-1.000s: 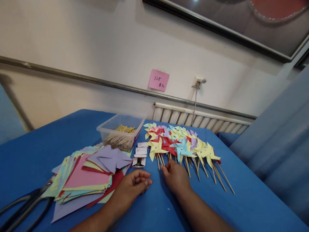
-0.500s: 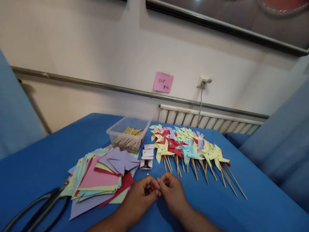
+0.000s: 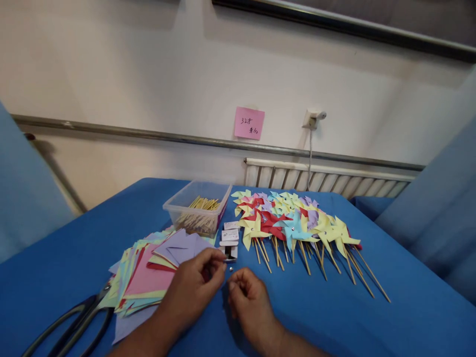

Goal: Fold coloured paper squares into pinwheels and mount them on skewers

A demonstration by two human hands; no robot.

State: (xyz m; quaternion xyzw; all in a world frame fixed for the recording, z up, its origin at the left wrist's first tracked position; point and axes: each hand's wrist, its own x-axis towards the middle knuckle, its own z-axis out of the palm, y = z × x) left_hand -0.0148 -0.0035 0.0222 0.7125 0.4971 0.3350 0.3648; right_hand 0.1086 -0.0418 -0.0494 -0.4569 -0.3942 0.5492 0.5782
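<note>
The person's left hand (image 3: 193, 285) lies at the near middle of the blue tablecloth (image 3: 372, 317). Its thumb and fingers are drawn together in a narrow pinch, but I cannot tell if something is between them. The right hand (image 3: 248, 297) is just beside it on the right, curled into a loose fist; what it holds, if anything, is hidden.

A small shiny metal pin (image 3: 231, 269) lies on the cloth between the two hands, close to the left fingertips. Just behind it stand small white cardboard boxes (image 3: 230, 239).

To the left is a stack of coloured paper squares (image 3: 145, 277), with big black-handled scissors (image 3: 70, 322) at its near left. Farther back is a clear plastic tub (image 3: 197, 206) of thin wooden sticks (image 3: 203, 203). To the right lie many paper pinwheels on wooden sticks (image 3: 293, 223).
</note>
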